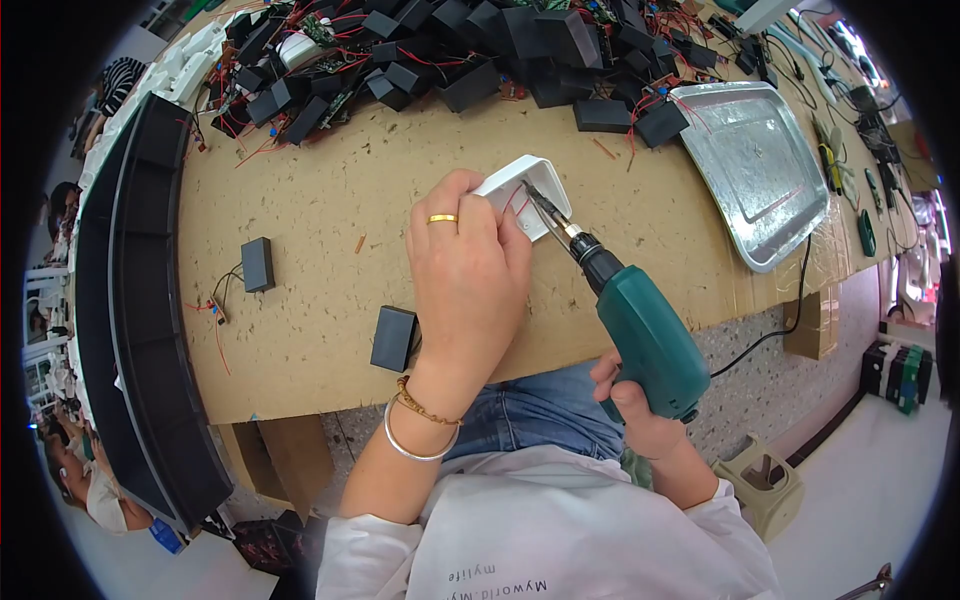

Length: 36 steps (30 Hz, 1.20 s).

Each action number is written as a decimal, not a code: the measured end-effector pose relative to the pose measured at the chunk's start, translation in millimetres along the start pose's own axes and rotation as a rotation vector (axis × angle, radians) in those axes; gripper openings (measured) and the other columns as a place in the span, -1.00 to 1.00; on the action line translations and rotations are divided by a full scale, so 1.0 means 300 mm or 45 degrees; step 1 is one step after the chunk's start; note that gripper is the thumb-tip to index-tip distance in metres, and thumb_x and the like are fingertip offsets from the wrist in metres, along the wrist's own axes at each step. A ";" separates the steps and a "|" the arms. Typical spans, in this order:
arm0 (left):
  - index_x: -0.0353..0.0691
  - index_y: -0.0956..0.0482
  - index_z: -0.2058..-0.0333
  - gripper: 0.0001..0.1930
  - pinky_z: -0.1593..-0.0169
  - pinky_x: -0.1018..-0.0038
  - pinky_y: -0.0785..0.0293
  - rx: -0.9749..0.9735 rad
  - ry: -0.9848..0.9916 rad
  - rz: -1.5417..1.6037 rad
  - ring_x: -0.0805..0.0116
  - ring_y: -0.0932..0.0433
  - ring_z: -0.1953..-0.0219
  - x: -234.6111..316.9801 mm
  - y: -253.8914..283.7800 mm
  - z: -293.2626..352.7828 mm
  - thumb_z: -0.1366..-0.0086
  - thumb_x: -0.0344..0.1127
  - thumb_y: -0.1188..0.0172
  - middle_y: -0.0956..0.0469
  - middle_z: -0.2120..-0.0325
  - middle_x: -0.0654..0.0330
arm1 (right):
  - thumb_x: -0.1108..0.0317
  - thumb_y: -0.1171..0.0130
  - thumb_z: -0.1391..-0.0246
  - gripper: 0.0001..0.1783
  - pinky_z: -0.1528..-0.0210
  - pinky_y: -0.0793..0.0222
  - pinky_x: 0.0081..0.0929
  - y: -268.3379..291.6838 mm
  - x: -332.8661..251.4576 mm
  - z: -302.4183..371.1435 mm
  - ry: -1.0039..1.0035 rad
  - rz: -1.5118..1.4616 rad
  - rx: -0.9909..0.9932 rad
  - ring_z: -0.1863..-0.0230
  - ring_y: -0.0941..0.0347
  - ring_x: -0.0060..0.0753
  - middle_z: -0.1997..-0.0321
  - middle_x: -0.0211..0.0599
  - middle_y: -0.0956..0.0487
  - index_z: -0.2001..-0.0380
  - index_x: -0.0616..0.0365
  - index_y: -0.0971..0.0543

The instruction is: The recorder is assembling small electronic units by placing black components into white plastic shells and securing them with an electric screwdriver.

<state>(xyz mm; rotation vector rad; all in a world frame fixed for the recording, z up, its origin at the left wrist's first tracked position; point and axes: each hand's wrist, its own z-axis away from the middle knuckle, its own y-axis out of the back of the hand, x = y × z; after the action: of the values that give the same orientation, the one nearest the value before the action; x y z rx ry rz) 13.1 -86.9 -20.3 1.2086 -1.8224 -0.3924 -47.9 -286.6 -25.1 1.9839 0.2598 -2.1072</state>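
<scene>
My left hand [468,255] grips a small white plastic housing [545,180] above the middle of the table, its hollow side showing. Thin red wires [517,197] run inside it. In my right hand [645,415] is a green corded soldering gun [650,335], held by its handle. The metal tip reaches into the housing beside the wires; whether it touches anything there I cannot tell. Close to my left wrist lies a black rectangular box [393,338]. Farther left is another black box [257,265], with wires leading to a small component.
Black boxes with red wires and circuit boards [450,50] are heaped along the far side. A metal tray [755,165] lies at right, near pliers [830,165]. A long black bin [160,300] borders the left edge. The gun's cord [765,355] hangs off the table's right side.
</scene>
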 end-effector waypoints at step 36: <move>-0.33 -0.36 0.48 -0.85 0.16 0.30 -0.37 -0.009 0.000 -0.011 0.07 -0.38 0.17 0.004 0.003 0.003 -0.03 -0.53 -0.19 -0.42 0.20 0.01 | -0.37 -0.22 0.28 -0.03 0.37 -0.35 -0.55 0.027 -0.073 0.077 -0.067 -0.159 0.133 0.49 -0.42 -0.50 0.36 -0.22 -0.50 0.02 0.27 -0.34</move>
<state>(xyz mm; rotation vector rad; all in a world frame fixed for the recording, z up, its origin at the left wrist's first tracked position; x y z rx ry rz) 11.8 -87.5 -19.5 1.2119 -1.8153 -0.4033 -66.5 -299.9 -1.4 2.0142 0.2756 -2.2910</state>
